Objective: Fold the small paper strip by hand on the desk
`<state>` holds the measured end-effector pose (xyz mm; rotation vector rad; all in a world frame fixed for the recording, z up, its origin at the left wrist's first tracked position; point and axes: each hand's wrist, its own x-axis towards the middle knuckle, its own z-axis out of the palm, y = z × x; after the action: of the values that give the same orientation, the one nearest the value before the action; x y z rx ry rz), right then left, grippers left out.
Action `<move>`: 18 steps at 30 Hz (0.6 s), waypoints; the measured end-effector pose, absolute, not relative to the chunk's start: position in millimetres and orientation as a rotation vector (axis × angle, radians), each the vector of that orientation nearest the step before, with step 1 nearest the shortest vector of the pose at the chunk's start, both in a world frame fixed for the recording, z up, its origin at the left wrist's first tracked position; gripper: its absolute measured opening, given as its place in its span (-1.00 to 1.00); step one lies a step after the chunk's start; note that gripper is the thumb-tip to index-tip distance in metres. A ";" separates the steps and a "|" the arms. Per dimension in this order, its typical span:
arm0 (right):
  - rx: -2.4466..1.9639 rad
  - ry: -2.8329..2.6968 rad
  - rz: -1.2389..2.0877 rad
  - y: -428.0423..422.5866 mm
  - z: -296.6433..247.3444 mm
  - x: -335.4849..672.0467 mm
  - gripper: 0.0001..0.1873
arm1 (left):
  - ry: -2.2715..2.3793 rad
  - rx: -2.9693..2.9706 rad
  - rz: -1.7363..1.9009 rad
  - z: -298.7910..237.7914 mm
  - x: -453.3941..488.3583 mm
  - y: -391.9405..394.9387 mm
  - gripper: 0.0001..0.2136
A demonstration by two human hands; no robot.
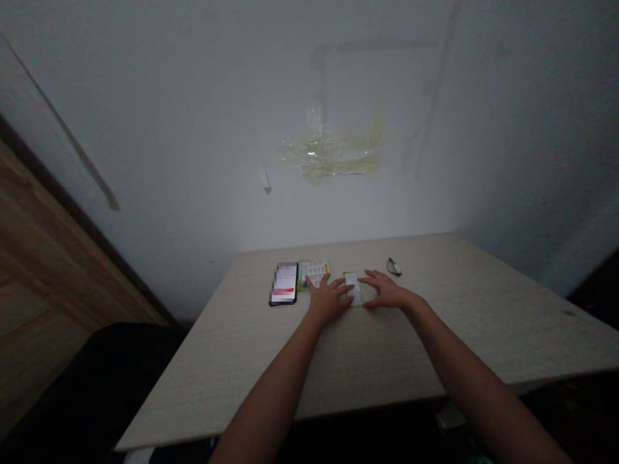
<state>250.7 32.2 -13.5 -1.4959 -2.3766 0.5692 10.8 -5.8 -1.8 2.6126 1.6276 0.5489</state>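
Observation:
A small white printed card or folded leaflet (pixel 354 290) with a green edge lies on the table between my hands. My left hand (pixel 329 299) rests with its fingers spread, some fingertips over the left side of that card. Its other fingers reach toward a printed sheet (pixel 315 269) with green edges and red and yellow blocks. On the right of the card, my right hand (pixel 385 290) has its thumb and fingers apart, the tips at or near the card's right edge. Whether they press on it, I cannot tell.
A phone (pixel 284 283) with a lit screen lies left of the printed sheet. A small crumpled wrapper (pixel 394 267) sits beyond my right hand. The pale wooden table (pixel 387 367) meets a wall (pixel 217 161) bearing yellowed tape (pixel 333 154).

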 end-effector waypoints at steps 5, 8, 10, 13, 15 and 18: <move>-1.490 -2.350 0.542 26.4 -9.0 246.3 -0.07 | 1.642 2.635 0.584 -3.6 11.5 -4.8 -0.66; -1.448 -2.361 0.502 22.4 -5.7 241.6 -0.16 | 1.666 2.638 0.589 -4.4 12.3 -3.7 -0.65; -1.370 -2.375 0.471 21.0 -4.0 238.8 -0.28 | 1.674 2.633 0.602 -5.0 12.6 -2.8 -0.64; -1.254 -2.376 0.459 21.4 -2.7 236.4 -0.44 | 1.668 2.614 0.632 -5.8 12.2 -1.1 -0.62; -1.194 -2.357 0.462 22.5 -2.7 235.7 -0.52 | 1.662 2.605 0.638 -6.0 11.4 -0.1 -0.63; -1.127 -2.324 0.468 24.0 -3.3 235.7 -0.60 | 1.661 2.592 0.617 -5.2 10.4 0.3 -0.68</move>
<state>235.7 24.0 -3.3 -1.1271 -2.3242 0.4676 10.4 0.3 -5.2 2.5922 1.6609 0.6173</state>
